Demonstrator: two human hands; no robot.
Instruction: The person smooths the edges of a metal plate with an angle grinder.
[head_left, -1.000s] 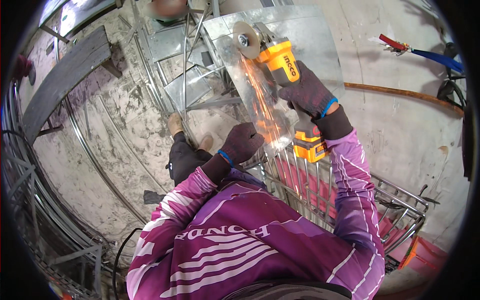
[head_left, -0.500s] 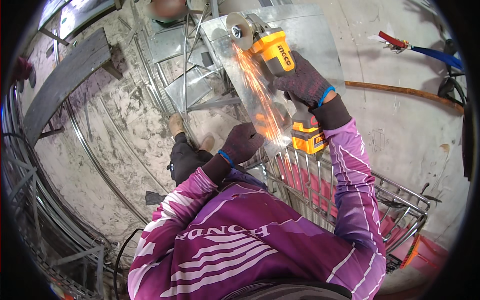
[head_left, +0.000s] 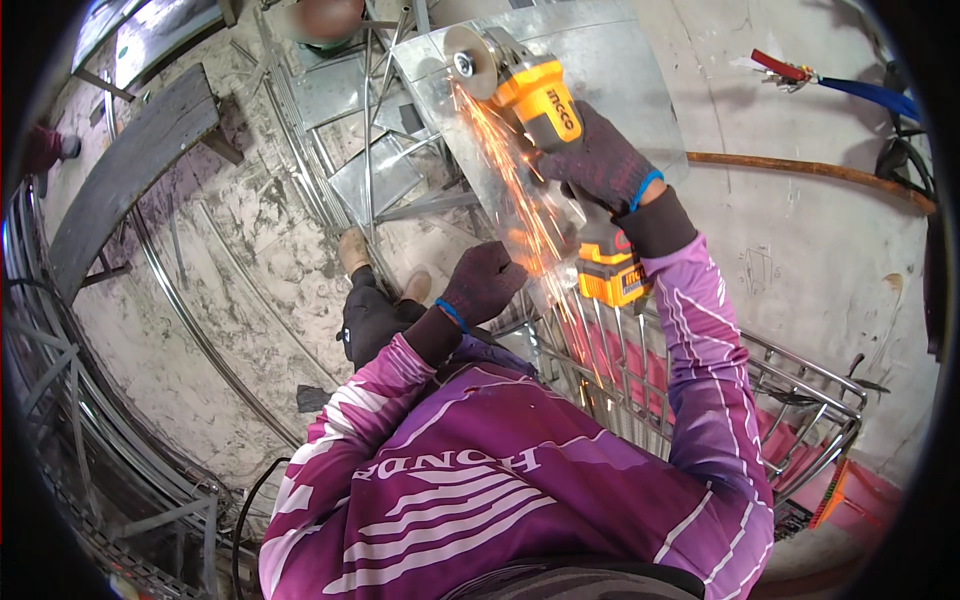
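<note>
My right hand, in a dark knitted glove with a blue cuff, grips a yellow-and-black cordless angle grinder. Its disc meets the upper left part of a grey metal sheet, and orange sparks stream from there toward me. A battery pack forms the tool's lower end. My left hand, gloved alike, is closed at the sheet's near left edge, where its fingertips are partly hidden. The sheet's near end lies above a tubular metal rack.
Metal tubes and flat plates lie on the floor at the far left. A dark bench stands beyond them. A long brown rod lies at the right, below a red-and-blue item. A pink container sits near right.
The grinder and my right hand have shifted slightly left and up, the disc going farther along the sheet. Sparks keep flying. My left hand stays at the sheet's edge.
</note>
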